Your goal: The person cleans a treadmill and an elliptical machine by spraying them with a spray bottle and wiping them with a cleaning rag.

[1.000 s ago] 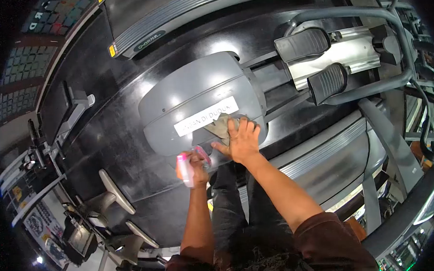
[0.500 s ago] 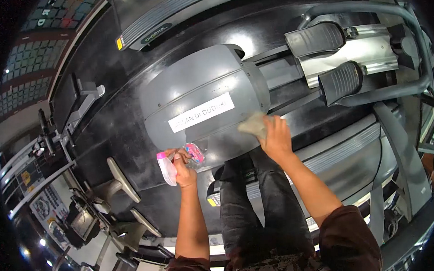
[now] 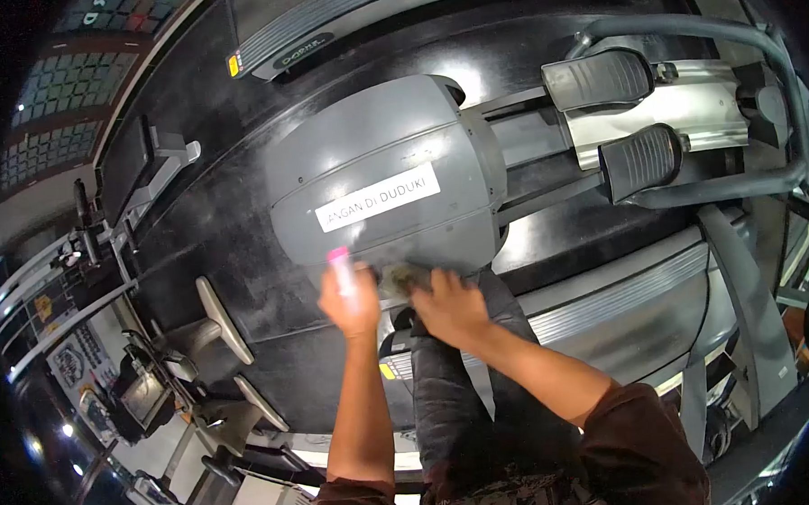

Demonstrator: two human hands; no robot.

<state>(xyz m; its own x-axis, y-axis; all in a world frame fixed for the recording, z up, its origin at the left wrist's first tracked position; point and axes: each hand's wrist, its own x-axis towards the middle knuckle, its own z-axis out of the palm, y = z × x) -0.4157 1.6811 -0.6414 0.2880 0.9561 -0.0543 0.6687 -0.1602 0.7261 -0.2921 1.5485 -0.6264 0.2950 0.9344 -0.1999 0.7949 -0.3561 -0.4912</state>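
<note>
My left hand [image 3: 348, 302] is closed round a spray bottle [image 3: 340, 266], pink cap up, at the near edge of the grey cover [image 3: 373, 145]. Just right of it, a cloth [image 3: 403, 275] lies on that edge under my right hand [image 3: 449, 306]. The hand is blurred, so I cannot tell whether its fingers grip or only press. The white label [image 3: 380, 198] sits above, and the pedals [image 3: 640, 159] are far right.

Matt grey plastic housing [image 3: 382, 154]; paper label [image 3: 378, 198]; soft cloth [image 3: 404, 276]; ribbed rubber pedals [image 3: 640, 161].
</note>
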